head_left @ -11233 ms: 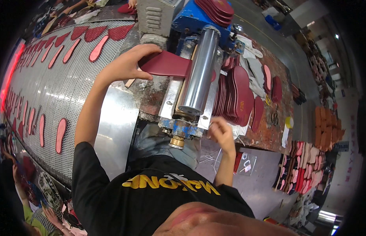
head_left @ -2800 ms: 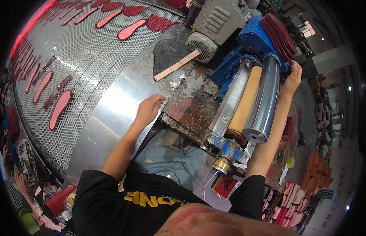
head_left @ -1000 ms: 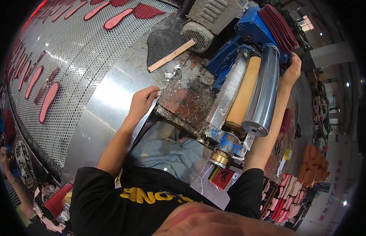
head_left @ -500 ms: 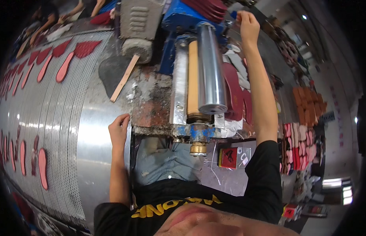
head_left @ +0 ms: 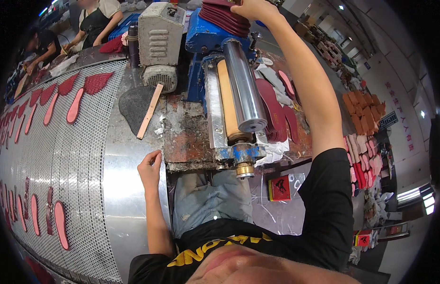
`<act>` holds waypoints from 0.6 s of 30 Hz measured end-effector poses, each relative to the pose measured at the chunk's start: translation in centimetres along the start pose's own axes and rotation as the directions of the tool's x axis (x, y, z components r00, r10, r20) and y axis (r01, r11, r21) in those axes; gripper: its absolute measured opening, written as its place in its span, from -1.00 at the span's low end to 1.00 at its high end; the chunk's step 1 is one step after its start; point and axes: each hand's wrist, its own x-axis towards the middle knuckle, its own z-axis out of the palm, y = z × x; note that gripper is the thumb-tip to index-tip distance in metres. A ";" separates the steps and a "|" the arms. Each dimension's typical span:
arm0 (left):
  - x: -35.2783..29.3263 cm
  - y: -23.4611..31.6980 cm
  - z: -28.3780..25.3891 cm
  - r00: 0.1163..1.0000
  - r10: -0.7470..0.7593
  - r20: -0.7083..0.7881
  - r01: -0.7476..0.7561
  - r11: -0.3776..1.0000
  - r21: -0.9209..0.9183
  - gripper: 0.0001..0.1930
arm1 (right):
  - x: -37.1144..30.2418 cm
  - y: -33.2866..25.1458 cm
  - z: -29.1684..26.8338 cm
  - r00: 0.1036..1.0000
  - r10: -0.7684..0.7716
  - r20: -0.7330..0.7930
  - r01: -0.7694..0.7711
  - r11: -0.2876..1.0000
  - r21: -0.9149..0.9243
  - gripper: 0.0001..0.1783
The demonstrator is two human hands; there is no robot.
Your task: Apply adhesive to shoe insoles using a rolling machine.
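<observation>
My right hand (head_left: 258, 8) reaches to the far end of the roller machine, with its fingers closed on the edge of a stack of dark red cut pieces (head_left: 224, 19). That stack lies on the blue machine housing (head_left: 201, 35). Closer in, a shiny metal roller (head_left: 245, 87) sits beside a tan roller (head_left: 228, 97). My left hand (head_left: 150, 166) is held over the metal edge of the conveyor, fingertips pinched together with nothing visible in them. More dark red sole-shaped pieces (head_left: 272, 111) lie in a pile right of the rollers.
On the left, a mesh conveyor (head_left: 83, 165) carries pink insoles (head_left: 61, 225) and dark red upper pieces (head_left: 98, 83). A dark mesh paddle with a wooden strip (head_left: 150, 111) lies near a grey motor housing (head_left: 159, 40). Two people work at the far left.
My right hand has moved left, from beside the machine onto the dark red stack. My left hand stays near the conveyor edge. The whole view has shifted, showing more at the far side.
</observation>
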 end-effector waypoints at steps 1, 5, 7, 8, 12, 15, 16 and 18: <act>0.0 0.2 0.1 1.000 0.004 0.006 -0.004 1.000 -0.002 -0.84 | 1.0 0.3 0.6 0.978 0.198 -0.072 -0.204 0.975 -0.089 -0.40; -0.2 0.1 0.1 0.998 -0.062 0.009 0.063 0.997 -0.036 -0.83 | -0.2 4.3 2.1 0.917 0.243 -0.317 -0.294 0.948 -0.125 -0.45; -0.2 0.1 0.0 0.997 -0.080 0.017 0.081 0.996 -0.049 -0.82 | -4.2 6.4 1.9 0.929 0.026 -0.370 -0.102 0.977 -0.186 -0.53; -0.2 0.6 0.0 0.997 -0.077 0.019 0.078 0.997 -0.025 -0.78 | -7.2 7.5 1.6 0.894 -0.193 -0.404 0.088 0.960 -0.265 -0.60; 0.2 -0.2 -0.5 1.000 -0.015 -0.014 0.013 0.992 -0.126 -0.69 | -18.7 11.5 0.7 0.913 -0.190 -0.361 0.191 0.981 -0.034 -0.50; 1.6 3.2 -1.2 0.988 0.148 0.042 -0.142 0.982 -0.126 -0.63 | -26.6 12.1 1.4 0.930 -0.106 -0.353 0.156 0.981 0.118 -0.46; 2.4 5.8 -1.0 0.972 0.226 0.054 -0.220 0.970 -0.105 -0.61 | -28.3 11.9 1.6 0.938 -0.118 -0.327 0.164 0.980 0.117 -0.43; 5.0 12.5 0.3 0.920 0.346 0.183 -0.321 0.935 -0.152 -0.49 | -29.8 12.5 2.3 0.948 -0.122 -0.294 0.163 0.979 0.121 -0.41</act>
